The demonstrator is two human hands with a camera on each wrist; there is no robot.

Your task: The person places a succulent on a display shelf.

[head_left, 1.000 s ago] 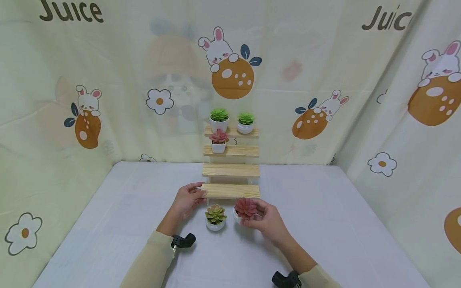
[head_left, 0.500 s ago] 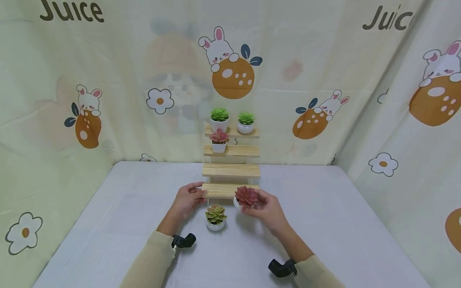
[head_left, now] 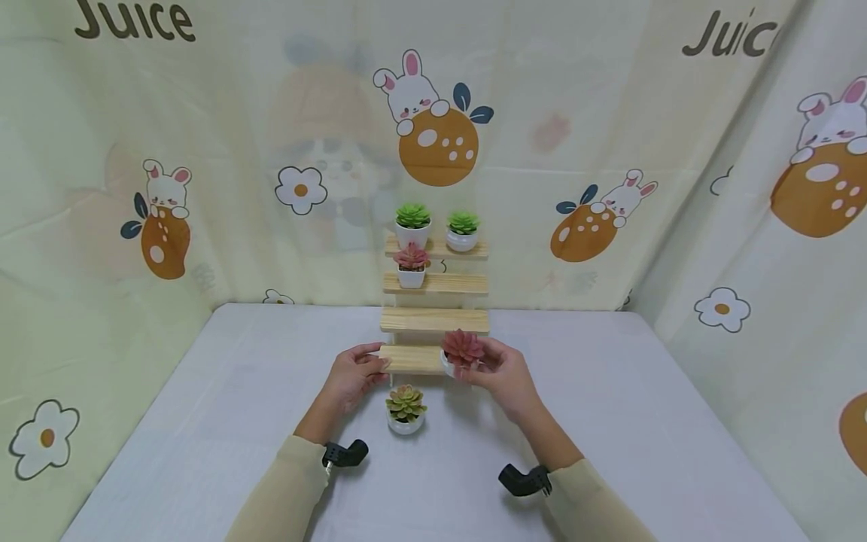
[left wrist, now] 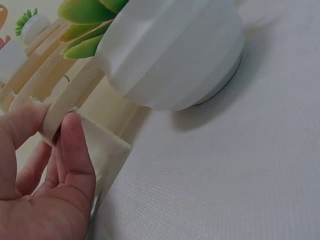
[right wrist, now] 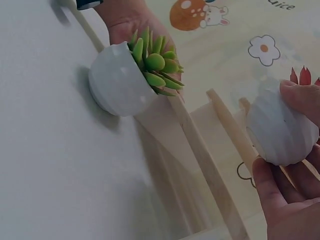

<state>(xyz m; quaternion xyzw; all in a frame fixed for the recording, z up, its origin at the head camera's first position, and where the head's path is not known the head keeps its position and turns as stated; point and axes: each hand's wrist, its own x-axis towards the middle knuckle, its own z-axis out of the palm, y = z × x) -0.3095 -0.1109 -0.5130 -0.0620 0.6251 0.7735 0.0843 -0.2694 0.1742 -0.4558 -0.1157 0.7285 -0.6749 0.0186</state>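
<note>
My left hand [head_left: 355,375] pinches the left end of the lowest board of a stepped wooden shelf [head_left: 410,360]; the left wrist view shows thumb and fingers on either side of the board end [left wrist: 65,107]. In my right hand [head_left: 504,379] is a red potted succulent [head_left: 463,346], gripped by its round white ribbed pot [right wrist: 280,127]. It is held up in front of the lower boards. A green-yellow potted succulent [head_left: 405,410] stands upright on the table before the shelf, between my two forearms.
Two green potted succulents, one left [head_left: 412,223] and one right [head_left: 463,230], stand on the top board. A red succulent in a square pot [head_left: 411,267] sits on the second board's left. A printed curtain [head_left: 305,248] hangs behind the white-covered table [head_left: 596,421].
My right hand has raised the red potted succulent from near the table, up and forward to the lower boards. The left hand keeps its place on the shelf.
</note>
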